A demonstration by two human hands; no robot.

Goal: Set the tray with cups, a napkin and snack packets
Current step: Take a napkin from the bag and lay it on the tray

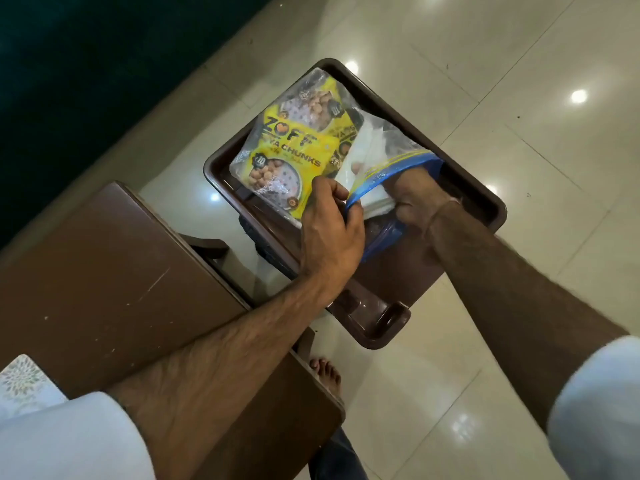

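Note:
A clear zip bag (391,140) with a blue mouth lies on the dark brown tray (485,199). Inside it are yellow snack packets (291,147) of soya chunks and something white, perhaps a napkin (367,150). My left hand (329,230) pinches the near blue edge of the bag's mouth and holds it up. My right hand (412,195) reaches into the bag's mouth, its fingers hidden inside. No cups are in view.
The tray rests on a brown plastic stool (377,306) standing on a glossy cream tiled floor (519,81). A brown table top (114,285) sits at the lower left, with a patterned cloth (20,382) at its corner. A bare foot (325,372) shows below.

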